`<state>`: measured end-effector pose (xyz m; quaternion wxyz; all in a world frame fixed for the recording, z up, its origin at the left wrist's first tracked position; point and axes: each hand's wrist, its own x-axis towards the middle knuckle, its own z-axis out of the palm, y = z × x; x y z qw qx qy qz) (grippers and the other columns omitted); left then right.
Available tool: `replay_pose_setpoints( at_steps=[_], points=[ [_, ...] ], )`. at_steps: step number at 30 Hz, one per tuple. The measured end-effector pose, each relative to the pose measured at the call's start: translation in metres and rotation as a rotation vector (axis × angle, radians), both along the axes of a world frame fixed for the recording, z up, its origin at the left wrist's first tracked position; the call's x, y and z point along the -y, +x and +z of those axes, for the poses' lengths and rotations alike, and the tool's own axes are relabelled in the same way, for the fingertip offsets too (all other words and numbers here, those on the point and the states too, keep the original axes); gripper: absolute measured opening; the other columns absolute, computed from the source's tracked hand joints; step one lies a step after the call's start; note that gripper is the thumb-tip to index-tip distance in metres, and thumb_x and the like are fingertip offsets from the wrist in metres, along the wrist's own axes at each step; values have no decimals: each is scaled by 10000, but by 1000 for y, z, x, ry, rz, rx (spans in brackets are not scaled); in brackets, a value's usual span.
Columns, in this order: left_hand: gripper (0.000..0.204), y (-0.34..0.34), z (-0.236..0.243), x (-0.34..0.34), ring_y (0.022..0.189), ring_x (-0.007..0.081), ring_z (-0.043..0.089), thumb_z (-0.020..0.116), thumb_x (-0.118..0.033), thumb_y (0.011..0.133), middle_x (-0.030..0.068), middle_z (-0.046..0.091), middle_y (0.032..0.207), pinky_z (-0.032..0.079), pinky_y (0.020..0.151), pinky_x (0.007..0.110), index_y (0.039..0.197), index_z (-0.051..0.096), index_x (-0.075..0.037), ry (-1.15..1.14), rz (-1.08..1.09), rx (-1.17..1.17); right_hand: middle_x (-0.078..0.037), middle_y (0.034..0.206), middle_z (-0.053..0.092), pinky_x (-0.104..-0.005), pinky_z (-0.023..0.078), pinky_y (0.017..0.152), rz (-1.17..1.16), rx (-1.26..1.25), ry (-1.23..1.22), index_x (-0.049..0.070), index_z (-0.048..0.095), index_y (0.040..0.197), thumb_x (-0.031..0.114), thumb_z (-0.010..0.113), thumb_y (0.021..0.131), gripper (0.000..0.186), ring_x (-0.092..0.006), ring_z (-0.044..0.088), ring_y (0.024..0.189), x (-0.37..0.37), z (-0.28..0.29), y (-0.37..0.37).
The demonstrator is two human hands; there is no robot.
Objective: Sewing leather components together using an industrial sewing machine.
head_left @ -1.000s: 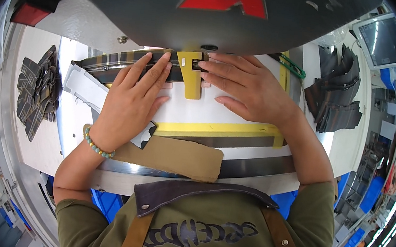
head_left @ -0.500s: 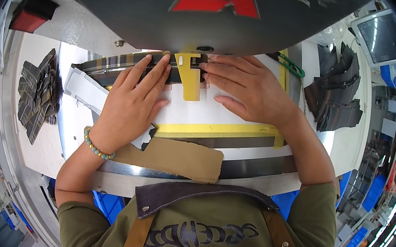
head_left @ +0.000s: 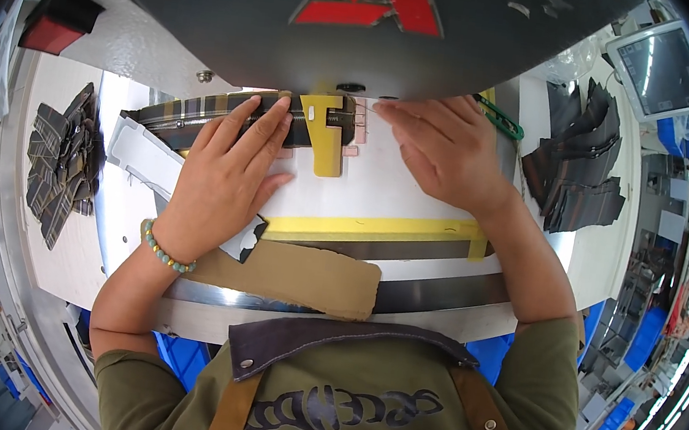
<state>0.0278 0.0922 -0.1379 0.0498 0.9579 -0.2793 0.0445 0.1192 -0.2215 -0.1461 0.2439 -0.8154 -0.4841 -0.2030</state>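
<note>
My left hand lies flat with its fingers spread over a plaid fabric strip with a metal zipper. The strip runs along the white work surface under the black machine head. Just right of those fingertips, a notched yellow plate lies across the strip's end. Small pink pieces show beside that end. My right hand is raised near the machine's lower edge, right of the pink pieces. Its fingers are stretched out and I see nothing in them; some fingertips are partly hidden.
The black machine head overhangs the work. Plaid fabric pieces are piled at the left, and dark pieces at the right. Green-handled snips lie behind my right hand. A brown cardboard strip lies near the front edge. A screen stands far right.
My right hand has lifted off the strip's end and moved right and away from me, uncovering the pink pieces. My left hand stays in place on the strip.
</note>
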Motion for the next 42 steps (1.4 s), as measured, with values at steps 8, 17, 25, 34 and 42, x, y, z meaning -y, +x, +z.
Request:
replay_pose_setpoints(
  at_steps=[8,17,25,34,42],
  points=[
    [674,3,-1,1,1483,357,504,786,-257,931,108,526,1662,436,1171,483,1522,589,2,-71,9,-4,-139,1448,602,-531,446,1190,63,-192,-198,118,726,1362,284,792,929,469,-360,541,1390,-6,4,-6],
    [651,3,-3,-5,1498,350,499,805,-224,915,116,536,1652,431,1188,482,1484,606,24,-116,-9,5,-123,1475,608,-516,489,1136,-117,-166,-174,128,745,1337,293,762,984,390,-375,570,1374,17,31,9],
    [619,5,-2,-1,1507,345,489,782,-236,943,117,535,1643,423,1199,482,1479,608,21,-124,-34,25,-259,1159,750,-499,563,950,-806,-135,-321,8,705,1236,200,657,999,309,-482,699,1107,139,39,153],
    [608,3,-7,-5,1507,325,491,784,-235,949,98,540,1642,441,1180,474,1480,610,6,-98,-26,62,-179,1184,762,-509,573,918,-832,-120,-378,72,770,1198,255,648,1023,281,-429,715,1092,116,14,138],
    [553,-3,11,-1,1313,355,656,784,-175,947,155,668,1486,545,1079,434,1457,657,-7,-350,-82,139,-52,1065,799,-359,607,880,-715,-57,28,81,795,1222,141,683,1051,213,-266,779,959,77,72,48]
  ],
)
